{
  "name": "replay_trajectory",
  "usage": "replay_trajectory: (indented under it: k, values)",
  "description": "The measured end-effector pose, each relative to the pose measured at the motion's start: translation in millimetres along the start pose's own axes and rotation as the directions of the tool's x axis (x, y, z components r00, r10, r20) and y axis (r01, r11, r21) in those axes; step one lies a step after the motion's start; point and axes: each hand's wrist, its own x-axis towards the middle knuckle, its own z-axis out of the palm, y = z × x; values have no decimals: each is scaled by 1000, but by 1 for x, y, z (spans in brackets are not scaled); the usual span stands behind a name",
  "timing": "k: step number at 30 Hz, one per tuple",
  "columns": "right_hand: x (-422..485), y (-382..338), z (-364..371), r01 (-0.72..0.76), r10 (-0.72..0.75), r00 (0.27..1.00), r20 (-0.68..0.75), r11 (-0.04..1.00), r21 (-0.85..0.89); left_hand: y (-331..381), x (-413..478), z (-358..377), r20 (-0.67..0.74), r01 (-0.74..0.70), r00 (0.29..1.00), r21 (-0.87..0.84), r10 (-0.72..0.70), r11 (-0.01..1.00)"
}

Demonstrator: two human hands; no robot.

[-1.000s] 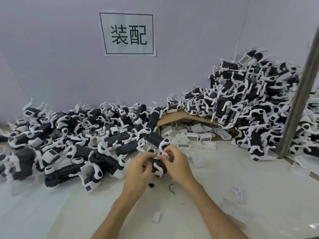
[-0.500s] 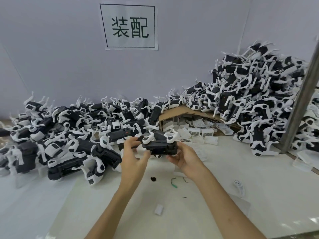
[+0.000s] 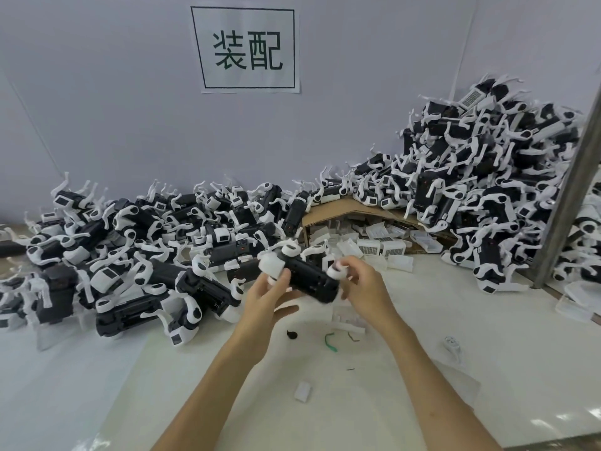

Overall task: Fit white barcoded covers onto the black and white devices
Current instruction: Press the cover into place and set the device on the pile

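While left hand (image 3: 267,301), right hand (image 3: 364,288) hold device (image 3: 309,278), tilted

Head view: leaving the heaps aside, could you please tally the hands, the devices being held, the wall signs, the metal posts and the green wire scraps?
hands: 2, the left hand and the right hand
held device: 1, gripped by both hands
wall sign: 1
metal post: 1
green wire: 1
Total: 6

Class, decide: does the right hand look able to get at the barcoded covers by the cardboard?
Probably, once freed: the right hand grips the device, yet nothing blocks the covers just behind it.
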Motion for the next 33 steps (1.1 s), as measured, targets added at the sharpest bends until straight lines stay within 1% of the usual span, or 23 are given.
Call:
replay_trajectory:
  k: [1, 2, 4, 6, 7, 9, 10, 12, 13, 15, 17, 18, 20, 22, 24, 27, 28, 29, 30, 31, 32, 33]
  values:
    - [1, 3, -2, 45, -46, 999, -11, 994, -104, 1, 1, 0, -10, 1, 1000, -53, -2, 999]
    - [1, 5, -4, 59, -58, 998, 8, 989, -136, 3, 1, 0, -29, 4, 1000, -113, -7, 994]
    - [3, 9, -10, 4, 13, 992, 124, 991, -133, 6, 3, -2, -81, 14, 996, -227, -33, 974]
    - [2, 12, -15, -64, 130, 954, 272, 969, -238, 8, 4, -5, -124, 19, 991, -282, -56, 959]
    - [0, 13, -16, -77, 177, 930, 322, 951, -299, 9, 4, -5, -129, 20, 990, -292, -60, 956]
    - [-2, 15, -16, -86, 217, 911, 350, 932, -353, 10, 3, -6, -124, 22, 990, -304, -62, 952]
    - [-3, 15, -16, -85, 208, 920, 331, 933, -349, 9, 3, -7, -120, 24, 991, -307, -63, 951]
    - [-2, 13, -16, -68, 150, 952, 266, 953, -296, 10, 2, -6, -108, 25, 992, -313, -62, 949]
    - [-3, 10, -16, -67, 124, 964, 236, 969, -236, 10, 2, -5, -109, 28, 992, -314, -66, 949]
    - [-3, 2, -16, -109, 118, 969, 219, 993, -55, 10, 3, -4, -124, 57, 987, -311, -100, 949]
    - [-4, -3, -14, -195, 153, 947, 281, 973, 128, 9, 4, -4, -138, 94, 980, -296, -140, 951]
    - [-4, -5, -12, -224, 163, 934, 318, 960, 167, 8, 4, -4, -138, 101, 980, -290, -146, 952]
    - [-4, -6, -8, -228, 163, 926, 341, 960, 163, 7, 5, -3, -136, 89, 982, -281, -131, 955]
    - [-4, -6, -3, -195, 151, 946, 286, 972, 130, 6, 5, -2, -124, 83, 985, -281, -122, 956]
    - [-5, -5, 2, -156, 132, 968, 213, 982, 102, 8, 4, -1, -81, 122, 985, -287, -151, 950]
    - [-6, -4, 6, -128, 105, 983, 151, 980, 149, 12, 2, 1, 12, 207, 977, -302, -213, 930]
    - [-6, -4, 7, -98, 82, 991, 109, 983, 156, 12, 1, 2, 26, 221, 974, -306, -223, 926]
    - [-6, -3, 9, -38, 34, 999, 36, 991, 128, 14, 0, 3, 37, 233, 972, -320, -233, 918]
    - [-6, -3, 10, 48, -44, 997, -58, 997, 65, 14, 0, 4, 50, 243, 969, -340, -241, 908]
    - [-7, -4, 12, 146, -146, 979, -145, 989, -15, 14, -1, 5, 63, 247, 969, -352, -240, 903]
    - [-9, -5, 14, 235, -247, 949, -196, 969, -82, 14, -1, 5, 77, 247, 969, -356, -235, 901]
    - [-11, -7, 17, 305, -330, 919, -214, 942, -144, 14, -1, 5, 96, 247, 969, -358, -228, 900]
